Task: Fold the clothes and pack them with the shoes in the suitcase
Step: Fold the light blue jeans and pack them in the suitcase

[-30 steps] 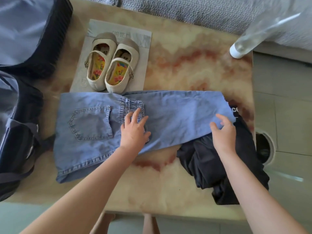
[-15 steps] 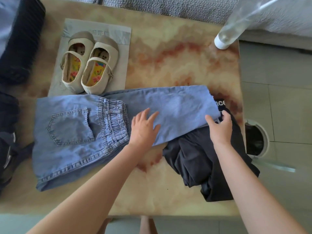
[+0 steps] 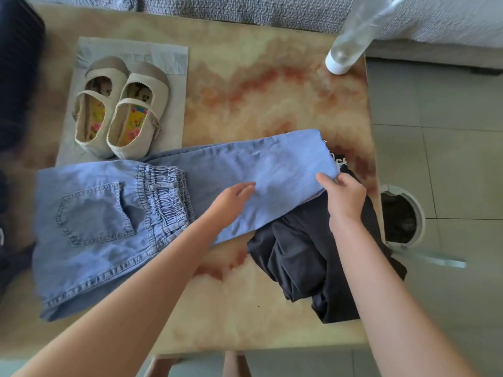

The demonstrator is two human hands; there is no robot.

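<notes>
Pinching the hem of the light-blue denim jeans [image 3: 109, 240] is the right hand [image 3: 345, 198]; the left hand [image 3: 231, 198] lies flat on them, fingers straight. They lie across the marbled tan table [image 3: 272, 104], overlapping a black garment [image 3: 299, 254] lettered "ce"

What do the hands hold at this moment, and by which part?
The right hand grips the jeans at the hem end of the leg, thumb on top. The left hand only rests flat on the leg.

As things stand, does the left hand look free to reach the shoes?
Likely yes: the left hand rests open on the jeans, holding nothing, and nothing stands between it and the shoes.
</notes>
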